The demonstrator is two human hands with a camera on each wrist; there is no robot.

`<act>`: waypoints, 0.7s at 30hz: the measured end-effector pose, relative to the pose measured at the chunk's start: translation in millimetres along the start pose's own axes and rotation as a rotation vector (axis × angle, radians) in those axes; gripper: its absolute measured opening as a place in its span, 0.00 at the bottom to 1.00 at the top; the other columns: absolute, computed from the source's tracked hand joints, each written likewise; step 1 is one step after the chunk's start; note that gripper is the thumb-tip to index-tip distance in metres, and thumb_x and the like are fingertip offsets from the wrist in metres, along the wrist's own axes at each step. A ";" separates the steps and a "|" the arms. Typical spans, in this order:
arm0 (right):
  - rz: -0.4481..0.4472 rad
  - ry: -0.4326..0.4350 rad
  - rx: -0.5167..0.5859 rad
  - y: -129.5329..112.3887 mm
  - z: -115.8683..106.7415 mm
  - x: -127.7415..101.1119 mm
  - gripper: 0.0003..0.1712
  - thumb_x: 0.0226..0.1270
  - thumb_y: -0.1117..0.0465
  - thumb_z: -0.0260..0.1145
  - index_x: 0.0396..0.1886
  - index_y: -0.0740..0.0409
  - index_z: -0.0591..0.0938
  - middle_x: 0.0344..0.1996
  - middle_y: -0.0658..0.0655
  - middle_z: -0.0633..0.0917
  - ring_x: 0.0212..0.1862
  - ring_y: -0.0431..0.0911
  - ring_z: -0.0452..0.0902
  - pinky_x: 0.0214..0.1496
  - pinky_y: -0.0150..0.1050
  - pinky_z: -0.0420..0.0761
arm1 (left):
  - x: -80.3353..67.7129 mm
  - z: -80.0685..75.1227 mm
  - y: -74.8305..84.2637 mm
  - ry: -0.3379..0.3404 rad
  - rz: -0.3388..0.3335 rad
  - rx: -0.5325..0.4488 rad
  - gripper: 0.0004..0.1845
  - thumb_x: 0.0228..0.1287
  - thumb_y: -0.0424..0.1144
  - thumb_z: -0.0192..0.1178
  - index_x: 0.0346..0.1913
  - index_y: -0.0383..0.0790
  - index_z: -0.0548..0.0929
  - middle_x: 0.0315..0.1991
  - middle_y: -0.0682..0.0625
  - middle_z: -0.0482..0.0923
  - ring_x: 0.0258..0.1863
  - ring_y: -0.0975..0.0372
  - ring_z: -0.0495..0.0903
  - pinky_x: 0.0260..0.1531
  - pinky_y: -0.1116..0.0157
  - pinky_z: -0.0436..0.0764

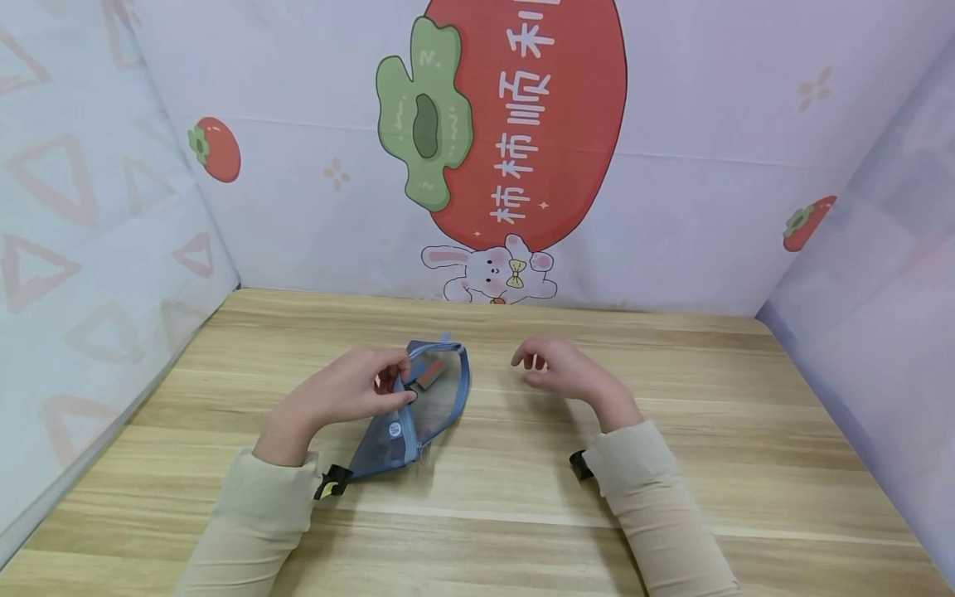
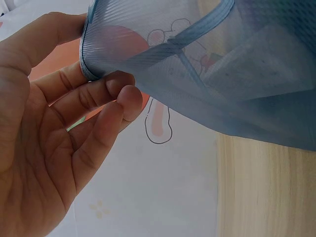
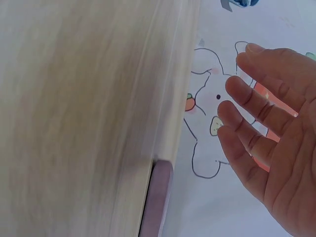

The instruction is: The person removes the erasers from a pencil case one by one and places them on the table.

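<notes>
Wooden table (image 1: 671, 464), persimmon-print backdrop (image 1: 522, 124) behind.
Blue mesh zipper pouch (image 1: 418, 406) lies left of centre; left hand (image 1: 351, 390) pinches its open rim between thumb and fingers. Right hand (image 1: 559, 369) hovers nearby, fingers loose, apart, empty.

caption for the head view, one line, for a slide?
Left hand pinches the rim of a blue mesh zip pouch on the wooden table; right hand hovers empty.

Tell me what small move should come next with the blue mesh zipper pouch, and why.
Probably bring the empty right hand across to the blue mesh zipper pouch. The left hand pinches its open rim and lifts that end off the wooden table, while the right hovers beside it holding nothing.
</notes>
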State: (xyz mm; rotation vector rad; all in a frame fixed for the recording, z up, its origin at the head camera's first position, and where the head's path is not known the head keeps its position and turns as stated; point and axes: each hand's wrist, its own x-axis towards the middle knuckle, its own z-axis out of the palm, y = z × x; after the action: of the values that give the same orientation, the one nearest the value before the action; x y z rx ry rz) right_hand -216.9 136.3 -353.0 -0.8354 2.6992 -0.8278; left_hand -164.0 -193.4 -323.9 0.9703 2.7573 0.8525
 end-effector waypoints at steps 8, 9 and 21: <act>-0.032 -0.015 0.011 -9.4 5.0 5.3 0.13 0.65 0.66 0.65 0.48 0.61 0.84 0.41 0.57 0.84 0.43 0.47 0.76 0.46 0.40 0.77 | 1.0 0.3 3.2 -0.010 -0.010 -0.012 0.08 0.62 0.41 0.66 0.32 0.47 0.76 0.22 0.59 0.72 0.22 0.68 0.71 0.25 0.70 0.72; -0.028 -0.018 0.014 -10.7 5.2 5.5 0.13 0.65 0.65 0.65 0.49 0.61 0.84 0.41 0.57 0.84 0.43 0.47 0.75 0.46 0.40 0.78 | 1.1 0.4 2.8 -0.011 -0.009 -0.012 0.08 0.62 0.41 0.66 0.32 0.47 0.76 0.22 0.59 0.72 0.22 0.68 0.71 0.25 0.70 0.73; -0.092 -0.053 -0.013 -20.6 15.5 16.7 0.12 0.65 0.66 0.66 0.48 0.61 0.84 0.41 0.58 0.84 0.45 0.49 0.76 0.50 0.43 0.77 | 0.2 0.0 4.0 -0.014 -0.005 -0.004 0.08 0.62 0.41 0.65 0.33 0.46 0.76 0.22 0.59 0.72 0.22 0.68 0.71 0.26 0.70 0.73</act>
State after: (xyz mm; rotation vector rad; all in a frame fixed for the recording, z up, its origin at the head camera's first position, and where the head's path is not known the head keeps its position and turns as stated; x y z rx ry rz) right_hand -216.0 105.6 -354.5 -0.9769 2.6404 -0.7963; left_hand -162.0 -190.8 -321.8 0.9652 2.7436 0.8466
